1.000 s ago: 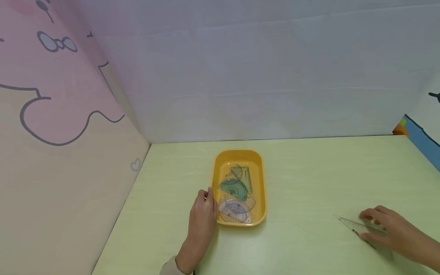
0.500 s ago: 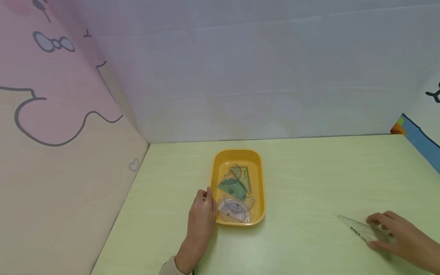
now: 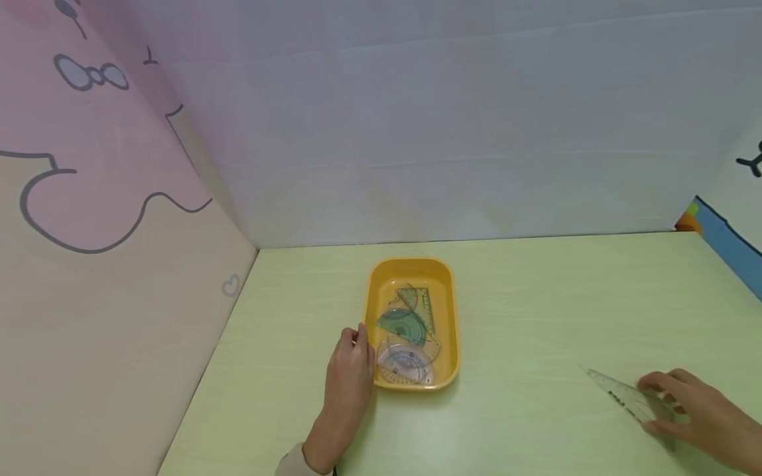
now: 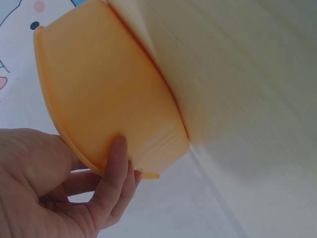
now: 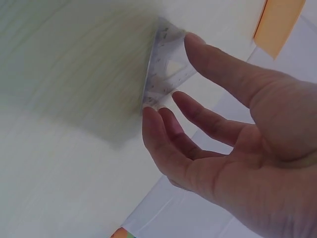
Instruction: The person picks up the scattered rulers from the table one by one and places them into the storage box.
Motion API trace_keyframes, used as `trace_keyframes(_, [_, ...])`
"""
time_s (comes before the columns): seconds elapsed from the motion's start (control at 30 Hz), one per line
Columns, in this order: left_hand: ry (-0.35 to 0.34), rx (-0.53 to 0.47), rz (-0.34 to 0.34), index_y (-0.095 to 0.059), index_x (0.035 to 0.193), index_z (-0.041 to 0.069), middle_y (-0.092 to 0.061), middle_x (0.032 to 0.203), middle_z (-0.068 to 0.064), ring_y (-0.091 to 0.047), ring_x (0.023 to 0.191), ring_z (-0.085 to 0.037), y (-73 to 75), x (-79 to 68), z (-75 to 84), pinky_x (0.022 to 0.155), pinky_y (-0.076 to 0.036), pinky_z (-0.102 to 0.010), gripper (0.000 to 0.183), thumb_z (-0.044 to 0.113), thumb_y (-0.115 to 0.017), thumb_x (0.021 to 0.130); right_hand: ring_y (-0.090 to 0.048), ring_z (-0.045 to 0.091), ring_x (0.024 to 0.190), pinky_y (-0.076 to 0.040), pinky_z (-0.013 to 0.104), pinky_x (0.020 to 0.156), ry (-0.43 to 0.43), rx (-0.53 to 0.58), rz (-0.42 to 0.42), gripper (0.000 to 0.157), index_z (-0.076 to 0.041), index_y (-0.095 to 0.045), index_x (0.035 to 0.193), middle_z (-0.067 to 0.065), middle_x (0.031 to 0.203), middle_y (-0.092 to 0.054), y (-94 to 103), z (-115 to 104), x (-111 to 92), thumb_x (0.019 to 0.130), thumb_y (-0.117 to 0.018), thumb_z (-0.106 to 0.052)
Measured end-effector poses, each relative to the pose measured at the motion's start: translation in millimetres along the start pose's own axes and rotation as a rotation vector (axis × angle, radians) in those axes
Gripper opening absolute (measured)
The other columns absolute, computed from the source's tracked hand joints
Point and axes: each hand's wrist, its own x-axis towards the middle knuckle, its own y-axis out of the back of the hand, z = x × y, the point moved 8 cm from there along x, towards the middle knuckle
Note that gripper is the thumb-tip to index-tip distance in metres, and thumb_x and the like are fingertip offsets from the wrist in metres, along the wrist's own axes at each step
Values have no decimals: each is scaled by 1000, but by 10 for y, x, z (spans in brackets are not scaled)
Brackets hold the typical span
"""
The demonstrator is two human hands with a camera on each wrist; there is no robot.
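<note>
My left hand (image 3: 349,370) grips the left wall of a yellow plastic tray (image 3: 417,267). In the left wrist view, fingers (image 4: 115,158) lie against the tray's outer wall, and the thumb is hidden behind the rim. At the right, my right hand (image 3: 696,413) holds a clear set square (image 3: 622,396) by its edges, between thumb and fingertips. The set square is tilted, its long point aimed away and to the left. Close under it, the tabletop carries its shadow in the right wrist view.
Inside the tray lie a green protractor (image 3: 405,325), overlapping clear protractors (image 3: 407,365) and a greenish set square (image 3: 426,307). The pale green table (image 3: 524,317) meets a whitish back wall (image 3: 464,132) and a patterned left wall (image 3: 119,317). Bare tabletop spans between tray and right hand.
My right hand has shifted slightly right, and the set square has gone from nearly flat to tilted in its grip. The left hand and tray have barely moved.
</note>
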Motion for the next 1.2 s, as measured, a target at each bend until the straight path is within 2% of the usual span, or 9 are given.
trace_keyframes(0.27, [4, 0, -3, -68, 116, -14, -58, 90, -18, -63, 71, -23, -4, 2, -2, 60, -58, -30, 36, -9, -80, 82, -57, 7, 79, -53, 26, 66, 38, -27, 27, 55, -1, -64, 118, 5, 106, -62, 35, -25, -1, 74, -90, -21])
trace_keyframes(0.43, [4, 6, -7, -68, 116, -14, -58, 90, -18, -63, 71, -23, -10, 2, -2, 61, -58, -30, 36, -9, -80, 82, -59, 15, 84, -52, 27, 67, 11, -23, -6, 56, 0, -63, 118, 5, 106, -63, 12, -20, 13, 74, -90, -21])
trace_keyframes(0.67, [-20, 0, 20, -68, 115, -16, -58, 90, -20, -63, 72, -24, -13, -2, -2, 60, -57, -30, 35, -9, -79, 82, -61, 19, 86, -53, 27, 68, 16, -45, -7, 53, -1, -64, 116, 5, 108, -65, 1, -19, 27, 74, -90, -21])
trace_keyframes(0.83, [-23, 3, 20, -68, 115, -16, -58, 90, -20, -64, 72, -24, -14, -2, -3, 60, -58, -30, 35, -9, -79, 82, -63, 29, 92, -56, 35, 70, -13, 0, -44, 54, 3, -62, 116, 11, 109, -65, -20, -21, 42, 75, -89, -18])
trace_keyframes(0.97, [-19, 7, 13, -67, 116, -16, -58, 91, -20, -64, 73, -24, -15, -10, -1, 61, -58, -31, 36, -8, -79, 83, -62, 31, 93, -57, 39, 69, -21, 23, -34, 53, 5, -62, 116, 12, 107, -63, -2, -39, 34, 76, -89, -17])
trace_keyframes(1.2, [-10, 4, 13, -67, 117, -15, -58, 92, -19, -63, 72, -24, -3, -15, 6, 61, -58, -31, 36, -8, -79, 83, -61, 29, 90, -56, 35, 66, -40, 35, 0, 54, 5, -63, 115, 14, 106, -61, 1, 1, 51, 75, -90, -19])
